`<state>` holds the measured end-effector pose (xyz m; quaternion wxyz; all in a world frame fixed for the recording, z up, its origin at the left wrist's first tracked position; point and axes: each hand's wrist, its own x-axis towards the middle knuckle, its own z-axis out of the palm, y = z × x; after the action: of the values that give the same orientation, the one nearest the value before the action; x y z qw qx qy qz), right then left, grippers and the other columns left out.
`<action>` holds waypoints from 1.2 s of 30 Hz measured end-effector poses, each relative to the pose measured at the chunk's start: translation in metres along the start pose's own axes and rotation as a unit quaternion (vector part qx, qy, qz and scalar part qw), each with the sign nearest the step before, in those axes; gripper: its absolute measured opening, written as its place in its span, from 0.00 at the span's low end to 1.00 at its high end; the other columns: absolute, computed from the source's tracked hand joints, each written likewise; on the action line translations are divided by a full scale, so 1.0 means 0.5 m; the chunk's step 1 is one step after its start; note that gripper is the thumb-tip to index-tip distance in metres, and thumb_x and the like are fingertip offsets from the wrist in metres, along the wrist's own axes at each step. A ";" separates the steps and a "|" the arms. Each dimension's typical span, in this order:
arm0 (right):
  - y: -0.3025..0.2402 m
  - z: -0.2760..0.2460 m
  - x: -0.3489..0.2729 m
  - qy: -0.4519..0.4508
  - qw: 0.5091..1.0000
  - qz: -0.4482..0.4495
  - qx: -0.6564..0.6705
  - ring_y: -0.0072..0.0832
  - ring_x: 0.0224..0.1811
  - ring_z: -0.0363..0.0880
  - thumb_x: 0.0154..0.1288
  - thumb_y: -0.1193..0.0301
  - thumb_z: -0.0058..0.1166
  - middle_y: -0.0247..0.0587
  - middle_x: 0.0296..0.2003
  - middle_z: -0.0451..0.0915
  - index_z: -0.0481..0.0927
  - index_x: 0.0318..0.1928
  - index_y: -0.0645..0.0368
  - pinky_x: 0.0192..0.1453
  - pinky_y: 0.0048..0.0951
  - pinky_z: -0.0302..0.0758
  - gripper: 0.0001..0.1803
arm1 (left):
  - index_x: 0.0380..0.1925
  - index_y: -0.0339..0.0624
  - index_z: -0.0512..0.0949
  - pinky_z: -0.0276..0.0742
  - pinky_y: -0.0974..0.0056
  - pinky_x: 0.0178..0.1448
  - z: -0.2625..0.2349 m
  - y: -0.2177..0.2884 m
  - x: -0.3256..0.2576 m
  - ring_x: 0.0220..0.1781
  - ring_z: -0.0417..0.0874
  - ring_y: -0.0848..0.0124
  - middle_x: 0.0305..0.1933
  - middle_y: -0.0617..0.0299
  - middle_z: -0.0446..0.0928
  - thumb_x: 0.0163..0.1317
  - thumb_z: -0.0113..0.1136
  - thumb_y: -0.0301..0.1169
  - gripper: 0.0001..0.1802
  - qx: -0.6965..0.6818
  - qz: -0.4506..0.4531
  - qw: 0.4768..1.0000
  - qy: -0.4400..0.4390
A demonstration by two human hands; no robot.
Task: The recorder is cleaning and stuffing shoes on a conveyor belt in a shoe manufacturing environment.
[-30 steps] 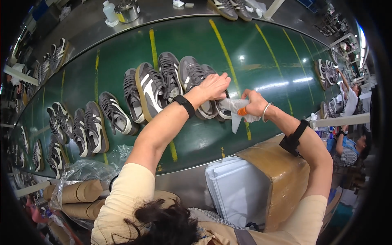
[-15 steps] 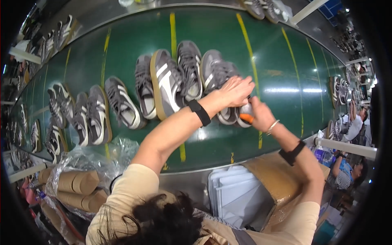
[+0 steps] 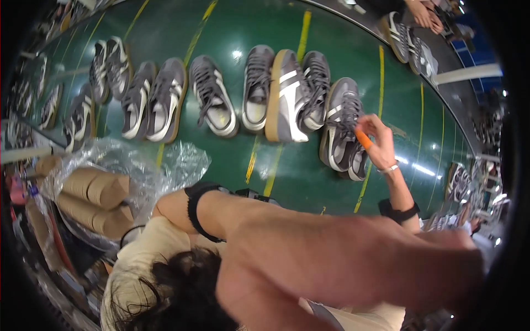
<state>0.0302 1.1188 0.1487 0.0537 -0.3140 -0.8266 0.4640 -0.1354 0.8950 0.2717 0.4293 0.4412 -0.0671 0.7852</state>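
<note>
My right hand [image 3: 380,144], with an orange cover on its thumb, is beside the laces of a grey sneaker [image 3: 338,129] with white stripes. Its thumb and index finger curve with a small gap between their tips; I see nothing held in them. Part of a second sneaker [image 3: 358,165] shows against that one, by the same hand. Large and blurred, my left hand [image 3: 353,259] is raised close to the camera, away from the shoes. Its fingers cannot be made out. Just left of the right hand's pair, a striped sneaker [image 3: 287,99] lies on its side between two others.
More grey sneakers [image 3: 165,99] stand in a row leftward along the green surface [image 3: 221,160], which has yellow cross lines. Clear plastic wrap [image 3: 185,160] and stacked brown cardboard forms [image 3: 91,187] are at the near left. Another person's hands [image 3: 424,14] show at the far right, near two sneakers.
My left hand has left the sneaker and come up close to the camera. The right hand stays by the same shoe, its fingers now in plain sight. The whole view has tilted.
</note>
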 end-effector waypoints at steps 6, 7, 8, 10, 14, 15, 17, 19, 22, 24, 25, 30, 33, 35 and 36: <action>-0.024 0.283 0.173 0.045 0.970 0.015 -0.240 0.64 0.41 0.76 0.47 0.71 0.60 0.71 0.35 0.77 0.57 0.49 0.76 0.49 0.50 0.73 0.34 | 0.40 0.34 0.76 0.76 0.56 0.43 0.026 0.114 -0.049 0.39 0.79 0.59 0.41 0.50 0.78 0.59 0.60 0.39 0.18 0.049 0.020 0.998 0.015; 0.005 0.287 0.195 0.063 0.963 0.053 -0.255 0.67 0.41 0.75 0.46 0.73 0.57 0.75 0.34 0.75 0.56 0.47 0.75 0.50 0.51 0.72 0.31 | 0.40 0.34 0.75 0.76 0.55 0.42 0.037 0.143 -0.064 0.38 0.79 0.59 0.41 0.50 0.78 0.59 0.60 0.38 0.18 0.042 0.018 0.999 0.008; 0.012 0.297 0.200 0.109 0.962 0.040 -0.246 0.67 0.41 0.74 0.46 0.73 0.56 0.75 0.34 0.75 0.57 0.46 0.72 0.50 0.51 0.72 0.29 | 0.39 0.34 0.75 0.76 0.55 0.42 0.048 0.167 -0.074 0.38 0.79 0.58 0.41 0.50 0.78 0.59 0.60 0.38 0.17 0.046 0.021 0.999 0.004; 0.021 0.303 0.194 0.137 0.948 0.057 -0.283 0.63 0.42 0.76 0.46 0.74 0.58 0.72 0.36 0.76 0.60 0.46 0.70 0.51 0.49 0.72 0.28 | 0.39 0.34 0.75 0.76 0.55 0.41 0.066 0.214 -0.093 0.36 0.79 0.57 0.41 0.49 0.78 0.59 0.60 0.38 0.17 0.052 0.025 0.998 -0.001; 0.017 0.172 0.182 0.174 0.966 0.088 -0.168 0.44 0.41 0.79 0.46 0.76 0.60 0.58 0.37 0.79 0.67 0.46 0.68 0.49 0.33 0.74 0.25 | 0.38 0.35 0.75 0.77 0.53 0.38 0.080 0.283 -0.101 0.34 0.79 0.56 0.41 0.48 0.77 0.59 0.61 0.37 0.16 0.040 0.032 0.999 -0.003; -0.026 0.167 0.170 0.169 0.968 0.085 -0.162 0.40 0.39 0.79 0.46 0.77 0.60 0.56 0.37 0.79 0.68 0.47 0.69 0.47 0.32 0.74 0.26 | 0.38 0.35 0.75 0.77 0.53 0.38 0.107 0.300 -0.119 0.33 0.78 0.56 0.41 0.47 0.77 0.58 0.61 0.37 0.16 0.036 0.031 0.999 -0.003; -0.125 0.153 0.128 0.161 0.977 0.058 -0.129 0.34 0.35 0.78 0.45 0.79 0.61 0.52 0.36 0.80 0.67 0.49 0.70 0.41 0.31 0.74 0.28 | 0.38 0.36 0.74 0.77 0.53 0.37 0.132 0.320 -0.129 0.32 0.78 0.55 0.41 0.46 0.77 0.58 0.61 0.37 0.15 0.021 0.033 0.999 -0.001; -0.270 0.174 0.037 0.134 0.986 0.054 -0.081 0.32 0.28 0.77 0.45 0.80 0.60 0.47 0.29 0.81 0.67 0.48 0.69 0.35 0.29 0.73 0.27 | 0.37 0.36 0.74 0.77 0.52 0.36 0.160 0.359 -0.157 0.31 0.78 0.54 0.41 0.46 0.77 0.58 0.61 0.36 0.15 0.000 0.031 1.000 0.002; -0.385 0.246 -0.119 0.188 0.953 -0.065 -0.230 0.38 0.25 0.77 0.45 0.80 0.60 0.49 0.25 0.79 0.65 0.49 0.68 0.33 0.28 0.71 0.28 | 0.37 0.36 0.74 0.77 0.51 0.34 0.198 0.410 -0.187 0.29 0.78 0.53 0.41 0.45 0.76 0.58 0.61 0.36 0.14 -0.019 0.017 1.000 0.000; -0.451 0.314 -0.238 0.195 0.950 -0.027 -0.244 0.46 0.29 0.79 0.44 0.81 0.59 0.52 0.25 0.77 0.65 0.50 0.66 0.35 0.30 0.72 0.29 | 0.37 0.37 0.74 0.77 0.51 0.33 0.233 0.442 -0.205 0.27 0.78 0.52 0.41 0.44 0.76 0.58 0.61 0.35 0.14 -0.019 0.005 1.000 -0.011; -0.450 0.342 -0.295 0.207 0.946 -0.060 -0.243 0.47 0.31 0.80 0.44 0.80 0.59 0.52 0.26 0.78 0.65 0.51 0.65 0.36 0.30 0.73 0.30 | 0.36 0.37 0.74 0.77 0.50 0.33 0.240 0.462 -0.209 0.27 0.78 0.52 0.41 0.43 0.76 0.58 0.61 0.35 0.14 -0.018 -0.002 1.000 -0.020; -0.370 0.502 -0.506 0.242 0.946 0.054 -0.210 0.51 0.35 0.81 0.44 0.79 0.60 0.55 0.31 0.80 0.64 0.54 0.63 0.40 0.35 0.76 0.33 | 0.35 0.38 0.73 0.77 0.49 0.30 0.281 0.604 -0.247 0.24 0.77 0.50 0.41 0.42 0.76 0.57 0.61 0.34 0.13 -0.013 -0.051 0.997 -0.050; -0.258 0.568 -0.572 0.160 0.927 0.078 -0.329 0.52 0.34 0.80 0.46 0.77 0.59 0.55 0.32 0.81 0.64 0.55 0.63 0.37 0.45 0.76 0.32 | 0.42 0.37 0.72 0.77 0.52 0.40 0.326 0.634 -0.298 0.37 0.76 0.52 0.43 0.45 0.74 0.54 0.65 0.33 0.19 0.104 -0.058 0.991 -0.060; -0.200 0.610 -0.585 0.113 0.909 0.119 -0.382 0.53 0.34 0.80 0.47 0.78 0.57 0.56 0.32 0.80 0.64 0.56 0.63 0.37 0.48 0.75 0.32 | 0.49 0.35 0.71 0.74 0.53 0.54 0.274 0.655 -0.389 0.52 0.76 0.56 0.46 0.48 0.74 0.46 0.73 0.35 0.31 0.378 -0.155 0.911 -0.052; -0.190 0.630 -0.588 0.122 0.901 0.083 -0.408 0.53 0.34 0.79 0.47 0.78 0.56 0.56 0.31 0.80 0.63 0.56 0.64 0.37 0.49 0.75 0.32 | 0.48 0.35 0.73 0.69 0.54 0.60 0.279 0.689 -0.423 0.54 0.76 0.56 0.47 0.49 0.75 0.45 0.72 0.33 0.30 0.444 -0.268 0.855 -0.018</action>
<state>0.1002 0.6853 0.1070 -0.0171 -0.4300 -0.9015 0.0465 -0.2482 0.4832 0.2911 0.3802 0.6002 0.4021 0.5775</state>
